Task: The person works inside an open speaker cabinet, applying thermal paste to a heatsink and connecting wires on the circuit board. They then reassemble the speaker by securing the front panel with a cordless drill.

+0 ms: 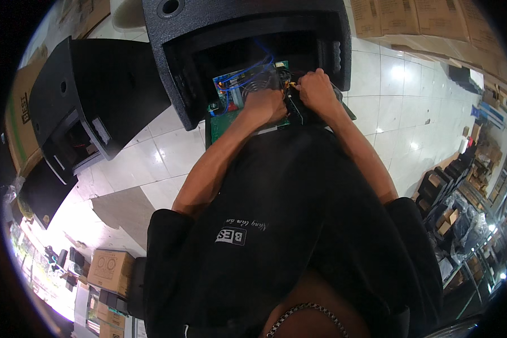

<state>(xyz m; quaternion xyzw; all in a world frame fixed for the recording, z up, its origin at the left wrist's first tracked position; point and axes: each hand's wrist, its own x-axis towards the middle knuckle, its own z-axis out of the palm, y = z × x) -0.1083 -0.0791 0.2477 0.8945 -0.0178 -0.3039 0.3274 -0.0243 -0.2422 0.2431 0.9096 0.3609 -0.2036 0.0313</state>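
A green circuit board [225, 125] with electronic parts lies at the opening of a large black speaker cabinet [177, 84]. Over the middle of the board, my left hand [267, 107] is closed with its fingers curled down; what it grips is hidden beneath it. My right hand [318, 93] is at the board's right side, thumb and fingers pinched on a thin wire with a yellowish end [291, 84]. Blue wires [248, 73] run from the board into the cabinet. A round fan-like grille [257, 84] sits just beyond my left hand.
Another black speaker cabinet [84, 107] lies on the tiled floor [377, 107] at the left. Cardboard boxes [405, 19] are stacked at the far right. A flat grey sheet [118, 208] lies on the left floor, with a brown carton [110, 270] nearer. Crowded shelving [484, 208] lines the right.
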